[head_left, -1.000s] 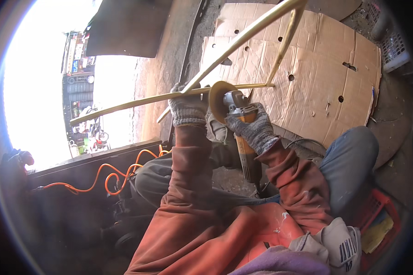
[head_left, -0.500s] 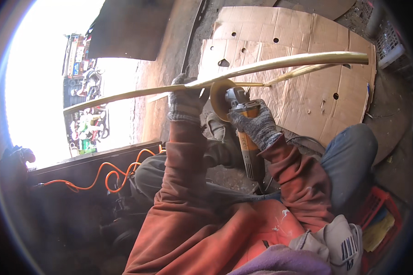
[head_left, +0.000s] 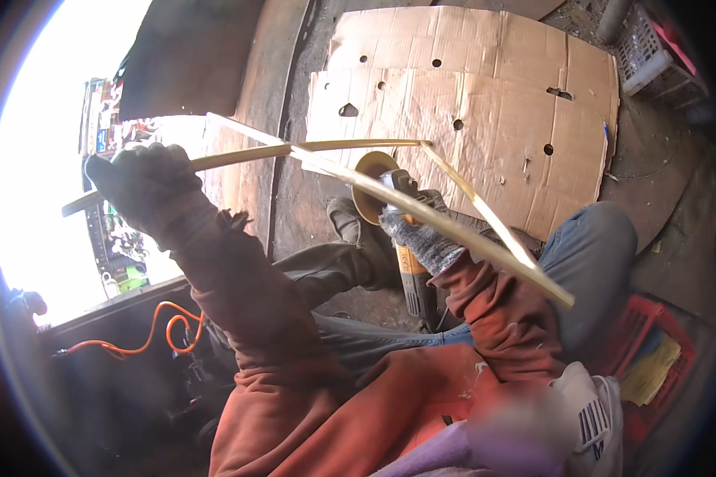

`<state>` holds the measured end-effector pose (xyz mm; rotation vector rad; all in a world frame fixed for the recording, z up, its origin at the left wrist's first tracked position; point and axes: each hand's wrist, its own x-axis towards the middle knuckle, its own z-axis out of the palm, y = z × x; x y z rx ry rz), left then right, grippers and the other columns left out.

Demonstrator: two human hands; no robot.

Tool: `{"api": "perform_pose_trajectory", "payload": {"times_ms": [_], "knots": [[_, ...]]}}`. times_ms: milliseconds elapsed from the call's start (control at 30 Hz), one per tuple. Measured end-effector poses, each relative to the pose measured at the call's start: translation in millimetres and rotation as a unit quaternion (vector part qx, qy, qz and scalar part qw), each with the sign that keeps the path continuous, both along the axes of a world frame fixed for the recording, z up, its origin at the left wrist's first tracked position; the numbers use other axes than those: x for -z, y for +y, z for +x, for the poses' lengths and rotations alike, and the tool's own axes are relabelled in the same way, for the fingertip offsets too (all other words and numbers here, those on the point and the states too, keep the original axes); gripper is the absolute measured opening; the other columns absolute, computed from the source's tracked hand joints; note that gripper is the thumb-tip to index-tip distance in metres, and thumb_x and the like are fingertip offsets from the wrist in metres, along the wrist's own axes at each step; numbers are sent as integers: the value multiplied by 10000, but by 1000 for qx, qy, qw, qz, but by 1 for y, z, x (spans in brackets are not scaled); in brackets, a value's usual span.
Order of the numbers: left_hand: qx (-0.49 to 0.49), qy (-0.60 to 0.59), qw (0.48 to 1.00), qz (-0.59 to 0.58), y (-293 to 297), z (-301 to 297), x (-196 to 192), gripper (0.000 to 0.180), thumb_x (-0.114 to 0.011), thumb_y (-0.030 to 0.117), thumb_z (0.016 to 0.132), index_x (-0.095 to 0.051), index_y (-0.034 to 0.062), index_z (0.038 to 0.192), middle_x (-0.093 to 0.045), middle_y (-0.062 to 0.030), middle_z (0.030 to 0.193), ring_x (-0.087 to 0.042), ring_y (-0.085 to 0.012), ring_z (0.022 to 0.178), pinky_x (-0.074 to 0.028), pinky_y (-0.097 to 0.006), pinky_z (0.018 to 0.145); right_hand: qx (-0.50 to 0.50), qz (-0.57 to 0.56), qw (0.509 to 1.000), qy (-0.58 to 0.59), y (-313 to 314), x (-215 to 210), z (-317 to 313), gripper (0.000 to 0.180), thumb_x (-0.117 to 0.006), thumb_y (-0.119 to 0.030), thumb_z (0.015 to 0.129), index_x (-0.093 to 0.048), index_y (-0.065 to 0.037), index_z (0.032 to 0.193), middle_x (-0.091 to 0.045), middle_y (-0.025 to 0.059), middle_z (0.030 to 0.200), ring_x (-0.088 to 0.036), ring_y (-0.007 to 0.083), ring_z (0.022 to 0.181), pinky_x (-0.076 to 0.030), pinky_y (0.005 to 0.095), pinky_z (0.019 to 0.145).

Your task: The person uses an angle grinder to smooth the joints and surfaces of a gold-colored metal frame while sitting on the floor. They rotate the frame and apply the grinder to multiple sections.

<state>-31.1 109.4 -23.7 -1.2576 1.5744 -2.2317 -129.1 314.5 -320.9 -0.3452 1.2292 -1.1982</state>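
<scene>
My left hand [head_left: 147,191], in a grey work glove, grips a frame of thin pale wooden strips [head_left: 422,213] and holds it up at the left. The strips cross over my right arm and reach down to the lower right. My gloved right hand [head_left: 422,234] grips an angle grinder [head_left: 402,238] with an orange body and a yellowish disc, which sits just below and behind the strips. Both sleeves are rust orange.
Flattened cardboard sheets with holes [head_left: 485,119] lie on the dirt ground ahead. An orange cable [head_left: 159,338] coils at the lower left. A red crate [head_left: 652,358] with yellow cloth sits at the right, a grey crate [head_left: 644,56] at the upper right. My legs stretch forward.
My left hand has swung the strip frame out to the left and turned it, so its long strip now slants down to the right. The grinder hand stayed near the middle.
</scene>
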Motion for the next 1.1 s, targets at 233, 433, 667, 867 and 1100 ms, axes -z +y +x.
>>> {"api": "perform_pose_trajectory", "payload": {"times_ms": [233,433,667,867,1100], "knots": [[-90,34,993,71,27,-18,-11,131,-592,162,878,-628,132,756,-658,18,649,-642,-120,592,-465,-255,607,40,-10,996,-78,2,-13,15,502,-821,-283,735,-550,-40,1081,-663,72,972,-639,144,845,-525,315,752],[-281,-99,947,121,43,-43,-12,196,-589,254,914,-725,263,773,-688,76,723,-676,-96,746,-407,-314,838,50,36,993,-102,37,0,15,475,-822,-257,733,-552,-44,1062,-663,70,954,-637,141,817,-526,308,726],[-215,-83,967,113,22,-35,-12,243,-547,263,931,-702,241,746,-683,64,732,-666,-90,789,-411,-317,834,73,78,989,-106,64,6,6,446,-822,-227,730,-555,-49,1039,-662,67,933,-635,138,784,-527,301,696],[-152,-50,981,111,14,-23,-11,244,-537,268,928,-704,247,751,-685,59,749,-669,-104,810,-399,-341,871,79,82,987,-116,67,11,10,421,-823,-202,728,-558,-54,1020,-661,65,915,-633,136,755,-528,294,670],[-62,-36,985,155,-45,-8,-6,245,-526,275,924,-705,255,757,-688,53,768,-672,-119,835,-386,-368,915,116,69,986,-102,39,12,2,395,-824,-172,725,-561,-59,997,-660,62,894,-631,133,722,-528,287,640]]}}
